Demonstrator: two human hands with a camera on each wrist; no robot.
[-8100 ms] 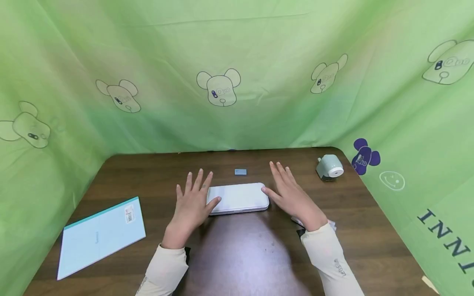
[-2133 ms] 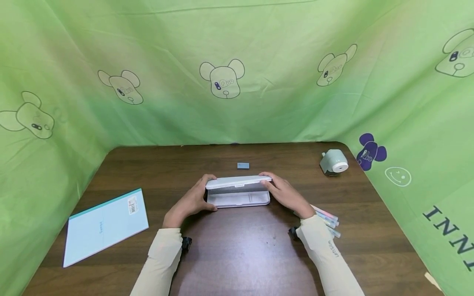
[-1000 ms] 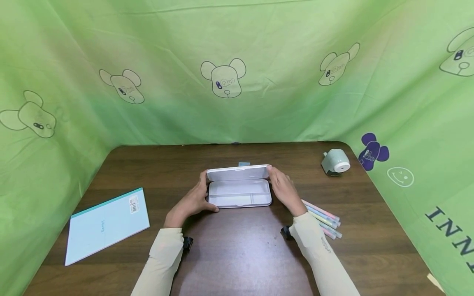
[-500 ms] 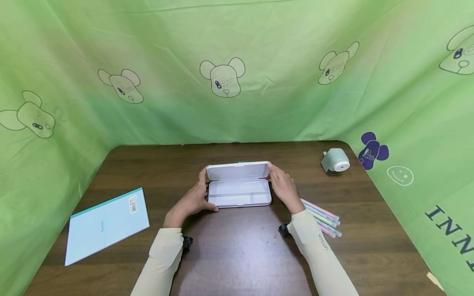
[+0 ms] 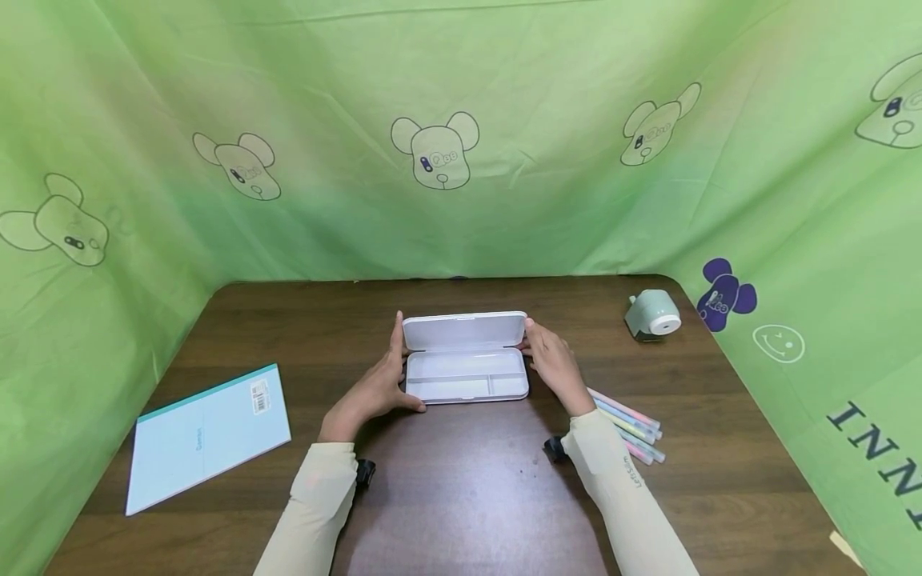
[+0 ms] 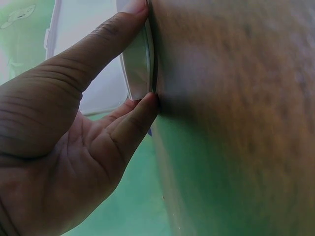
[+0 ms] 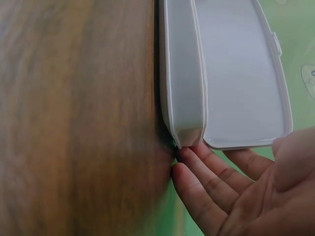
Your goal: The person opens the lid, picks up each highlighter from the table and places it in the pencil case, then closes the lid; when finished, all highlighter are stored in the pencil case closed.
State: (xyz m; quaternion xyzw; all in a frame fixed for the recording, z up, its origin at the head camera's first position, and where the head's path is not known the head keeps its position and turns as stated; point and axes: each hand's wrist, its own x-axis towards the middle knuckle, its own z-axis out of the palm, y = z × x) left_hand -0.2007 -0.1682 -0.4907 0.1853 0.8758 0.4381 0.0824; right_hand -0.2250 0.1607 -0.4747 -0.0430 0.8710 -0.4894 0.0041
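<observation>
A white pencil case (image 5: 467, 376) lies on the table with its hinged lid (image 5: 464, 331) raised and leaning back. Its tray has several compartments with nothing in them. My left hand (image 5: 374, 388) holds the case at its left end, the thumb along the front edge and the fingers at the end wall, as the left wrist view shows. At the right end is my right hand (image 5: 555, 364). In the right wrist view its extended fingers (image 7: 211, 179) touch the end wall of the case (image 7: 186, 98), and its thumb is right at the lid's corner.
Several pastel highlighter pens (image 5: 627, 424) lie right of the case, partly under the right forearm. A pale blue notebook (image 5: 209, 438) lies at the left, and a grey-green pencil sharpener (image 5: 652, 314) stands at the back right. Green printed cloth (image 5: 324, 224) hangs around the table.
The case was closed at first. Both hands took hold of it and lifted the lid up and back. The blue eraser behind is now hidden by the lid; the right thumb has eased off the lid.
</observation>
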